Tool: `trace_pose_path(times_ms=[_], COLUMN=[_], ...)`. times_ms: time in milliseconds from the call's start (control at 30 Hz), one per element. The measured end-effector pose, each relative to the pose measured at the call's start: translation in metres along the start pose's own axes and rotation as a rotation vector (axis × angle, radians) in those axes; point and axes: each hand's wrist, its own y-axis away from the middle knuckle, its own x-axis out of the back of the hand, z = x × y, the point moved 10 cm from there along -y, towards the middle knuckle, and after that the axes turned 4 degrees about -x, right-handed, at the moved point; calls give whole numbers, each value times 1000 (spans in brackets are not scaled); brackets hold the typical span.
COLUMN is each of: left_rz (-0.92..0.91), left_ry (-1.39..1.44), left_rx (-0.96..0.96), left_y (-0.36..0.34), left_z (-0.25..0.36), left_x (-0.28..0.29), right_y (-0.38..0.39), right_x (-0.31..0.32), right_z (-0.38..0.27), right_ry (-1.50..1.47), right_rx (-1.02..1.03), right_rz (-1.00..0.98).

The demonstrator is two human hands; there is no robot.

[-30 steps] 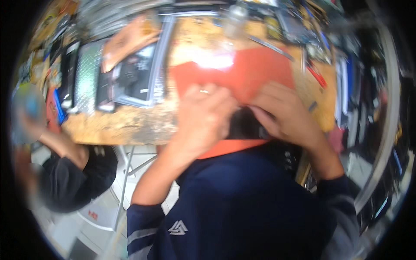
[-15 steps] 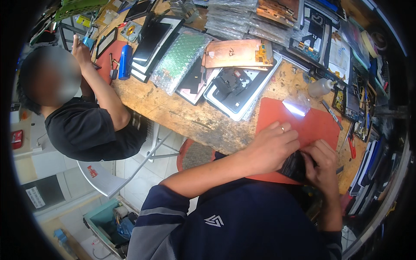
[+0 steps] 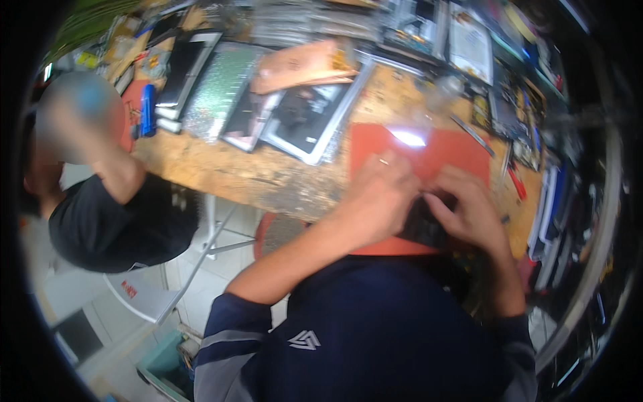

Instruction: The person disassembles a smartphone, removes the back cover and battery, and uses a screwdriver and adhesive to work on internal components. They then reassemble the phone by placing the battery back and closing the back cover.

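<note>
On the red mat (image 3: 455,151) at the bench's near edge lies a dark, flat black thing (image 3: 423,224), its kind blurred and partly covered by my hands. My left hand (image 3: 383,194), with a ring on one finger, reaches to its left edge. The fingers there are bent together in a pinch, and what they grip is hidden. My right hand (image 3: 465,204) is closed on the black thing's right side, thumb pressed against it. Both sets of fingertips meet close together at its far end. A bright strip of light (image 3: 408,138) shines just beyond them.
Left of the mat sit a white-framed tablet part (image 3: 315,151), copper-coloured panels (image 3: 295,67) and a bubble-wrapped panel (image 3: 218,94). Red-handled pliers (image 3: 516,181) and a thin metal tool (image 3: 472,134) lie to the right. A co-worker in black (image 3: 127,221) sits at the left.
The view has shifted, so bench and hands sit further left and higher in the picture, with motion blur. Both hands remain at the black thing. The co-worker's raised hand now appears near their head.
</note>
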Motion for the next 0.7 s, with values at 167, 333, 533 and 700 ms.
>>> trace_pose_path(times_ms=[167, 333, 533, 700], left_rz=[-58, -120, -302, -331], left_ry=[-52, -21, -83, -55], left_rx=[51, 123, 158, 167], left_y=[-7, -14, 9, 17], left_z=[-3, -7, 10, 11], left_x=[7, 7, 16, 14], right_y=[-11, -23, -29, -28], right_x=[-1, -11, -12, -12], right_z=[13, 23, 26, 22], right_ry=[-43, 12, -69, -87], right_rx=[2, -34, -34, -19], right_rz=[-62, -225, -261, -277])
